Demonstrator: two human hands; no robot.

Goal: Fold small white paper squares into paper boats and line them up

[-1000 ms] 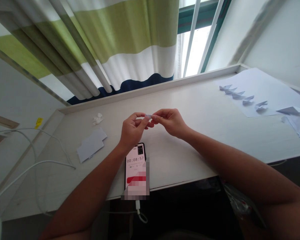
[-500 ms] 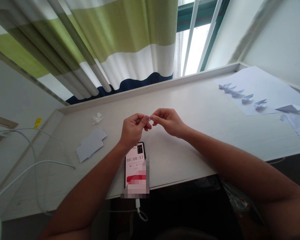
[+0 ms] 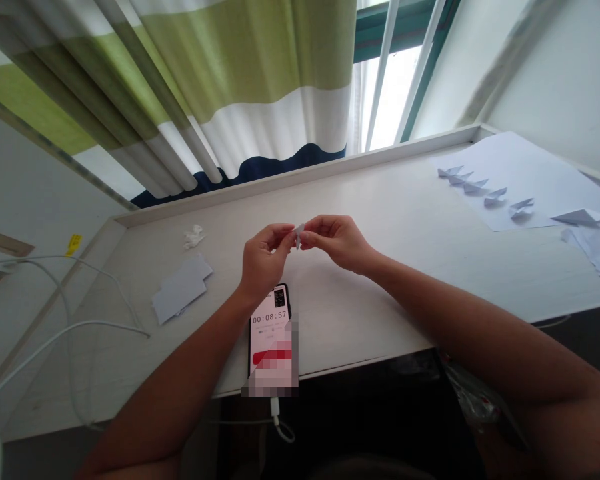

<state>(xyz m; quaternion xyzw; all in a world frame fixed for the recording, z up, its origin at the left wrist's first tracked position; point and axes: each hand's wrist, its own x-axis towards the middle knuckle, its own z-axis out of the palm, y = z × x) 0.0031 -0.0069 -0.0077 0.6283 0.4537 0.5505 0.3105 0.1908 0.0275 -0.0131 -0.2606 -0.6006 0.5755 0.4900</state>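
A small folded piece of white paper (image 3: 299,236) is pinched between my two hands above the middle of the desk. My left hand (image 3: 265,257) grips its left side with thumb and fingers. My right hand (image 3: 337,241) pinches it from the right, the thumb pressed toward the fingers. Fingertips cover part of the paper, so its full shape is hidden. Below my left hand lies a phone (image 3: 270,340) with a running timer on its screen, partly blurred out.
Several small folded paper pieces (image 3: 495,197) stand in a row at the right, on a large white sheet (image 3: 520,160). More paper (image 3: 593,250) lies by the right edge. At the left are paper slips (image 3: 183,290), a crumpled tissue (image 3: 194,237) and white cables (image 3: 70,330).
The folded paper now shows more between my fingertips, standing upright. The fingers of my left hand have shifted a little; the rest of the desk looks the same.
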